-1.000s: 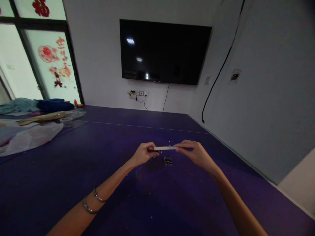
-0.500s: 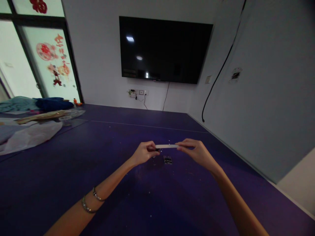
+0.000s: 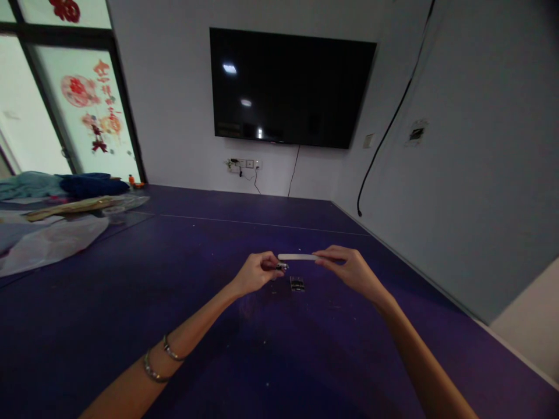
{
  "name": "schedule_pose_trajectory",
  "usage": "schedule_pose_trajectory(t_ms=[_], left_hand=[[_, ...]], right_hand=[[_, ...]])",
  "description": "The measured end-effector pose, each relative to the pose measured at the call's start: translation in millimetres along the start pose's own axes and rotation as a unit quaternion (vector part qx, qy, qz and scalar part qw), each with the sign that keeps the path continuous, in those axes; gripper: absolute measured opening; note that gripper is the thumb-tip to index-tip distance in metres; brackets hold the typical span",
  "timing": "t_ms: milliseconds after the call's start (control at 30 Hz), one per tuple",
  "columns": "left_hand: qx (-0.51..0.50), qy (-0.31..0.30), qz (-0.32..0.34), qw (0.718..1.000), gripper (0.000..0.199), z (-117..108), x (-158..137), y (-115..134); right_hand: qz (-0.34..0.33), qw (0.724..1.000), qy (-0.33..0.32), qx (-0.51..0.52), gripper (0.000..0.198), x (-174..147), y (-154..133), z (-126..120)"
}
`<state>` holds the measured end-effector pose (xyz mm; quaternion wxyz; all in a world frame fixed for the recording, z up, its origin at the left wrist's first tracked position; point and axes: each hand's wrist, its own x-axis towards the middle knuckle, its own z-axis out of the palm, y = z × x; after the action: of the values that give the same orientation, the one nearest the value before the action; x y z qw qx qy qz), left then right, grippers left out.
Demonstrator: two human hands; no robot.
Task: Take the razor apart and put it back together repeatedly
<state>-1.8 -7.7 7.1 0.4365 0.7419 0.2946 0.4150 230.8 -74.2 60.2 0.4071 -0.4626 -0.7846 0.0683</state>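
My right hand (image 3: pixel 345 265) pinches one end of a thin white flat stick (image 3: pixel 297 257), which is held level and has a rounded free tip pointing left. My left hand (image 3: pixel 259 272) is closed on a small shiny metal piece (image 3: pixel 283 266) that pokes out past the fingertips; the fingers cover most of it and its kind is unclear. The stick's free tip is just above and beside my left fingertips; I cannot tell whether they touch. Below the stick, a small dark square piece with light edges (image 3: pixel 297 284) lies on the purple surface.
The wide purple surface (image 3: pixel 209 361) carries small pale specks. Plastic wrapping (image 3: pixel 61 244) and folded cloth (image 3: pixel 96 183) lie at the left. A television (image 3: pixel 292 87) hangs on the far wall, and a black cable (image 3: pixel 384 139) dangles at the right.
The stick's left end has come away from my left fingers and its rounded tip now shows. More of the metal piece in my left hand is visible.
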Motion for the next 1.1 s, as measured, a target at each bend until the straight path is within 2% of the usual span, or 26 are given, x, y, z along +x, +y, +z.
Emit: schedule_pose_trajectory(t_ms=[167,333,533,700,867,1100], left_hand=[[0.003,-0.006,-0.006,1.000,0.016,3.0,-2.1,4.6],[-0.032,0.005,-0.016,0.999,0.017,6.0,-3.6,8.9],[-0.022,0.003,-0.009,1.000,0.016,6.9,-5.0,11.1],[-0.035,0.003,-0.003,0.999,0.018,8.1,-5.4,9.5],[-0.017,0.000,0.002,1.000,0.015,7.6,-6.4,12.9],[-0.038,0.005,-0.007,0.999,0.017,6.8,-6.4,16.4]], right_hand=[[-0.021,1.000,-0.022,0.008,0.022,-0.2,-5.9,0.2],[0.003,1.000,-0.011,-0.002,0.022,-0.3,-3.6,-3.6],[-0.011,0.999,-0.027,0.014,0.022,-1.0,-9.0,-5.3],[0.006,1.000,-0.011,0.004,0.022,-0.1,-7.6,-6.8],[-0.008,0.999,-0.040,0.015,0.023,-0.2,-8.7,-9.1],[-0.002,1.000,-0.022,0.006,0.022,-1.1,-8.2,-12.7]])
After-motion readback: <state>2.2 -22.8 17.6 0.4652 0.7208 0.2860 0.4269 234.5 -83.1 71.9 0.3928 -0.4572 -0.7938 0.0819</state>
